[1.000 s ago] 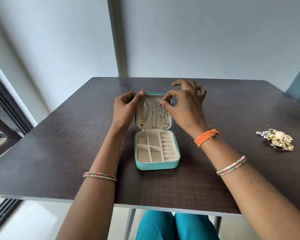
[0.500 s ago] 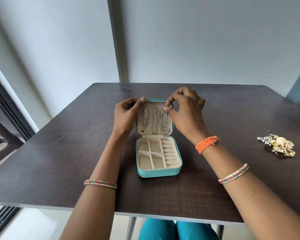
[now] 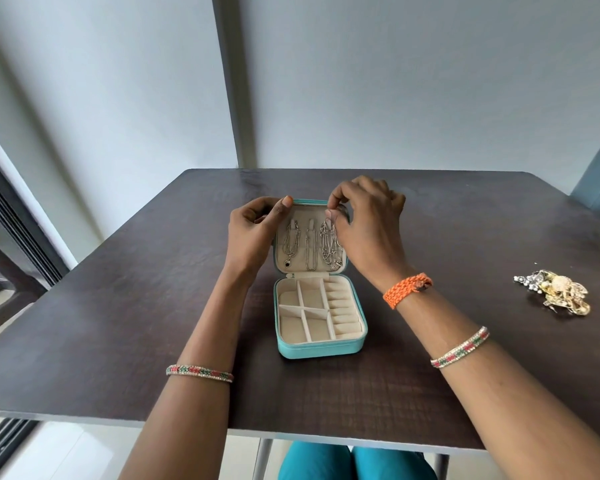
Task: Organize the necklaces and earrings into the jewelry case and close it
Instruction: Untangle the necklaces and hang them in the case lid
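Note:
A small teal jewelry case (image 3: 321, 350) lies open in the middle of the table, its cream tray of compartments bare. Its lid (image 3: 309, 211) stands upright, and three silver necklaces (image 3: 310, 245) hang from hooks inside it. My left hand (image 3: 253, 233) grips the lid's upper left edge with the thumb on its corner. My right hand (image 3: 364, 223) pinches the top of the rightmost necklace at the lid's upper right. A heap of gold and silver earrings (image 3: 556, 292) lies on the table far to the right.
The dark wooden table (image 3: 118, 323) ends at a near edge just above my knees. A grey wall stands behind the far edge, and a window frame runs along the left side.
The view has tilted, so the table sits lower in the frame. My right thumb and finger have moved slightly higher on the rightmost necklace. The left hand keeps its hold.

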Demonstrator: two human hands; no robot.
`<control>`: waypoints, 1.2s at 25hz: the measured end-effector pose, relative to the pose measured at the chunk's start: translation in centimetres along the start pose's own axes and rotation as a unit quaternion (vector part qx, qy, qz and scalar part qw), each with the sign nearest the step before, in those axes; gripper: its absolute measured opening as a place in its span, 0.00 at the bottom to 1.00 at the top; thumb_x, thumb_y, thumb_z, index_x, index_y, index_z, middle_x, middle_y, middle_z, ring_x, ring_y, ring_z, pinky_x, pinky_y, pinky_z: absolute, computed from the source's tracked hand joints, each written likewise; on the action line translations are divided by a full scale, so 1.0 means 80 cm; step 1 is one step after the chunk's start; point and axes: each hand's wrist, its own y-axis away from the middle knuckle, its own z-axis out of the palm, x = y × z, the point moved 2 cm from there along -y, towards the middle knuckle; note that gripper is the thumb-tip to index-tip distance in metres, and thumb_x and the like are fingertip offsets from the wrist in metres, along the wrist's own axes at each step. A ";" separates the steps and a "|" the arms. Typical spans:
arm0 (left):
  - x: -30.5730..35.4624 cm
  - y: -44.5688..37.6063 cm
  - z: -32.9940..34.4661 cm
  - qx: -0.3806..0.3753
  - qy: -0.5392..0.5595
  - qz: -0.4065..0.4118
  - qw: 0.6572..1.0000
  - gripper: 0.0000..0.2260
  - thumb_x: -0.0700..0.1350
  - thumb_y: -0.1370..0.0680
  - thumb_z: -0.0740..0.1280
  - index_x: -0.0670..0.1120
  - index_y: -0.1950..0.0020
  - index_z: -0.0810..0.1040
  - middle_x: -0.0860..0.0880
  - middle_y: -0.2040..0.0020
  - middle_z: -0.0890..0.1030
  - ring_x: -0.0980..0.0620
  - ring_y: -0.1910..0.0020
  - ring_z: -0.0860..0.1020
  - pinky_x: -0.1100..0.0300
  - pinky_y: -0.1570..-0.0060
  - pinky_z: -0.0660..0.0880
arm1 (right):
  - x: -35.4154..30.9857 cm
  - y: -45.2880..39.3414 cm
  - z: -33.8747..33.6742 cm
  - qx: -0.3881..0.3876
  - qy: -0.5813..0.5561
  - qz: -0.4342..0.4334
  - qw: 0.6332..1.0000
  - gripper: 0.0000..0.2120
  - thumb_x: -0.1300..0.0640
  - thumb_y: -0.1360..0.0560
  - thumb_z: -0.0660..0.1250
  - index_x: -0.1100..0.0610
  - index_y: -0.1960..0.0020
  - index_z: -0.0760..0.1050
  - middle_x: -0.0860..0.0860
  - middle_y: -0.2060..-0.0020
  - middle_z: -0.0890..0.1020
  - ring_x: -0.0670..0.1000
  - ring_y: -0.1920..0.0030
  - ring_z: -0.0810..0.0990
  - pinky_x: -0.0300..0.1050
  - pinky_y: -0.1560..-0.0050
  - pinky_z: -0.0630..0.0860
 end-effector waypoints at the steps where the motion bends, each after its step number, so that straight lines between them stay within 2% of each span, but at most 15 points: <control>1: 0.000 0.000 0.000 -0.002 0.000 0.000 1.000 0.07 0.50 0.25 0.69 0.49 0.60 0.82 0.49 0.64 0.80 0.56 0.64 0.75 0.65 0.66 0.70 | 0.001 -0.001 -0.001 0.002 0.005 -0.015 1.000 0.08 0.61 0.32 0.73 0.52 0.59 0.75 0.48 0.58 0.77 0.52 0.51 0.73 0.46 0.52 0.56; 5: 0.000 0.000 0.002 0.005 -0.007 -0.008 1.000 0.06 0.48 0.24 0.69 0.48 0.59 0.81 0.49 0.64 0.79 0.56 0.64 0.74 0.65 0.66 0.70 | 0.003 -0.004 -0.002 -0.010 0.038 -0.069 0.997 0.09 0.66 0.33 0.71 0.53 0.60 0.77 0.49 0.58 0.77 0.53 0.50 0.72 0.45 0.53 0.56; 11: -0.007 -0.002 0.002 0.013 -0.021 -0.012 1.000 0.07 0.49 0.23 0.69 0.47 0.59 0.82 0.50 0.66 0.78 0.60 0.68 0.72 0.69 0.69 0.67 | 0.004 0.000 -0.008 -0.045 0.053 -0.057 0.996 0.13 0.70 0.33 0.68 0.53 0.57 0.82 0.53 0.46 0.77 0.57 0.41 0.71 0.47 0.48 0.55; 15: -0.020 -0.007 0.000 0.031 -0.043 -0.029 0.998 0.11 0.55 0.27 0.70 0.49 0.60 0.82 0.55 0.69 0.78 0.59 0.69 0.71 0.63 0.67 0.68 | 0.003 0.002 -0.010 -0.105 0.070 -0.042 0.991 0.20 0.72 0.35 0.64 0.49 0.57 0.83 0.52 0.36 0.74 0.56 0.34 0.65 0.51 0.42 0.54; 17: -0.024 -0.007 -0.002 0.050 -0.055 -0.030 0.997 0.13 0.58 0.28 0.69 0.49 0.61 0.82 0.54 0.69 0.78 0.57 0.68 0.72 0.60 0.65 0.69 | 0.003 0.003 -0.011 -0.119 0.065 -0.029 0.990 0.20 0.72 0.35 0.63 0.49 0.60 0.83 0.52 0.33 0.72 0.55 0.31 0.63 0.51 0.39 0.53; 21: -0.028 -0.010 -0.006 0.095 -0.064 -0.032 0.993 0.11 0.53 0.25 0.69 0.48 0.62 0.81 0.57 0.71 0.77 0.59 0.68 0.71 0.59 0.62 0.69 | -0.001 0.011 -0.007 -0.209 0.091 -0.019 0.974 0.19 0.70 0.32 0.65 0.46 0.58 0.83 0.49 0.25 0.62 0.53 0.25 0.52 0.56 0.30 0.49; 24: -0.031 -0.011 -0.007 0.105 -0.066 -0.037 0.992 0.11 0.53 0.24 0.69 0.50 0.65 0.80 0.58 0.74 0.76 0.59 0.70 0.70 0.59 0.63 0.69 | -0.004 0.016 -0.005 -0.253 0.081 -0.018 0.964 0.21 0.70 0.31 0.64 0.44 0.56 0.82 0.48 0.24 0.57 0.53 0.24 0.47 0.58 0.28 0.44; 28: -0.031 -0.011 -0.006 0.106 -0.073 -0.036 0.991 0.11 0.54 0.24 0.68 0.50 0.64 0.80 0.52 0.69 0.78 0.55 0.66 0.73 0.56 0.61 0.71 | -0.006 0.014 -0.008 -0.236 0.081 -0.021 0.968 0.21 0.70 0.32 0.64 0.44 0.56 0.82 0.49 0.24 0.59 0.53 0.24 0.47 0.58 0.28 0.44; 30: -0.033 -0.012 -0.007 0.098 -0.068 -0.039 0.992 0.11 0.55 0.25 0.68 0.50 0.63 0.80 0.53 0.69 0.78 0.55 0.66 0.73 0.56 0.61 0.71 | -0.006 0.014 -0.007 -0.252 0.083 -0.018 0.964 0.22 0.70 0.32 0.64 0.44 0.55 0.82 0.49 0.24 0.58 0.53 0.24 0.46 0.58 0.28 0.42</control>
